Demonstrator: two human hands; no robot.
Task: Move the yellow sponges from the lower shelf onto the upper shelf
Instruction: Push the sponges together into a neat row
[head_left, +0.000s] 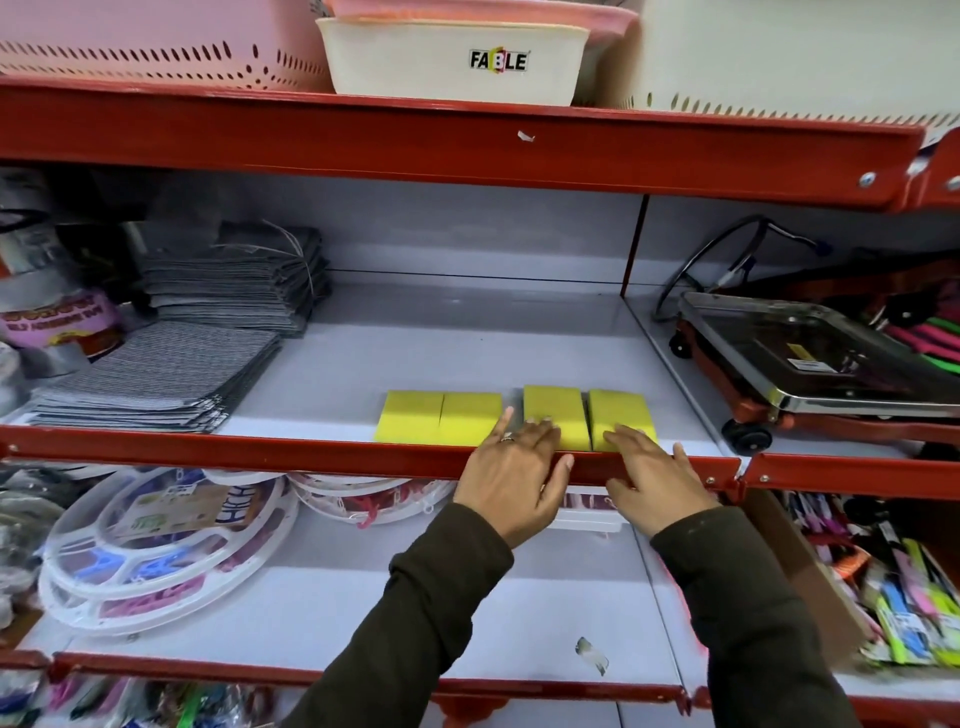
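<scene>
Several yellow sponges lie in a row near the front edge of the upper shelf (415, 343): a touching pair at the left (439, 415), then one (555, 410) and another (618, 413) to the right. My left hand (514, 478) rests over the red shelf lip with its fingertips on the third sponge. My right hand (654, 480) lies flat with its fingertips on the rightmost sponge. Neither hand grips anything. The lower shelf (415, 587) beneath my arms shows no sponge.
Stacks of grey cloths (171, 379) sit at the left of the upper shelf, a folding trolley (810, 364) at the right. White round racks (156, 540) lie on the lower shelf at left. Bins stand on the top shelf (452, 62).
</scene>
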